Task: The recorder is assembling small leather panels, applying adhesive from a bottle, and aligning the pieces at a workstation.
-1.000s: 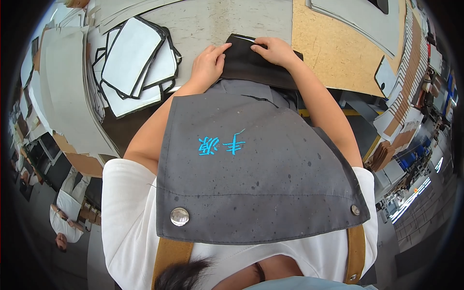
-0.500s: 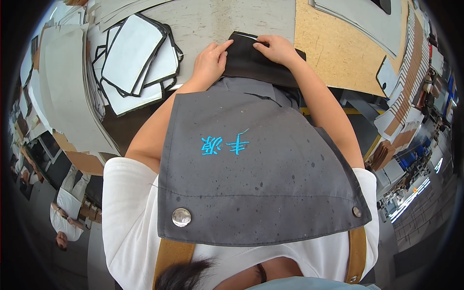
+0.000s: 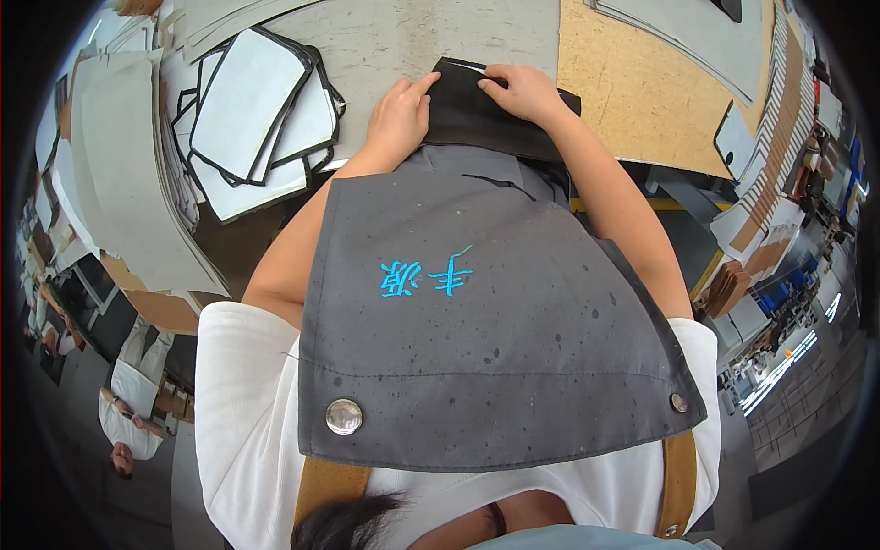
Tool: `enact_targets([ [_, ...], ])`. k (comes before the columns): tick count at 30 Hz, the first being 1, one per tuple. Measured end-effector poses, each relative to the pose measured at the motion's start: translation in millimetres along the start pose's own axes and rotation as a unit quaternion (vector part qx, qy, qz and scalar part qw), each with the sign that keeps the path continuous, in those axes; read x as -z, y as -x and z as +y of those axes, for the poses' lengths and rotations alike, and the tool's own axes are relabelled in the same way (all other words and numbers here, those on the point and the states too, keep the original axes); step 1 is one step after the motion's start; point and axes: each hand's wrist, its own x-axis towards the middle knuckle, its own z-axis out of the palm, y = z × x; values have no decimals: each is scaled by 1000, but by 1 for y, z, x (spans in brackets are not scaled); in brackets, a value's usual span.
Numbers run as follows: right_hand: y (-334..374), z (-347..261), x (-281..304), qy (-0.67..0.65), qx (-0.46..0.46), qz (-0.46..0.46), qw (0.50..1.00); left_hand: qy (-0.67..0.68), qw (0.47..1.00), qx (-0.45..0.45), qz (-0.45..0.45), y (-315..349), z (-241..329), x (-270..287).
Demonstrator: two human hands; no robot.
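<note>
A grey counter [image 3: 385, 55] is running ahead, a person in white [image 3: 131, 403] standing off left. White panels [image 3: 249, 103] are lying near the left hand [image 3: 400, 115], which is touching a black piece [image 3: 481, 119] at the counter's near edge, grip unclear. The right hand [image 3: 521, 93] is pinching the piece's top. Blue lettering [image 3: 450, 275] is marking the apron [image 3: 504, 339].

Left hand [image 3: 400, 117] touches the black sheet [image 3: 490, 126], right hand [image 3: 524, 94] meets its upper edge, and black-edged white panels [image 3: 247, 101] lie piled left!
</note>
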Motion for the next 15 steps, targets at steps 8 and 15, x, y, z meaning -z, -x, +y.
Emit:
enact_targets([
  [8, 1, 0, -1, -12, 4, 24, 1000, -142, 988, -58, 22, -5, 4, 17],
  [15, 0, 2, -1, -28, 28, 25, 999, -221, 925, -299, -78, -11, -5, 21],
])
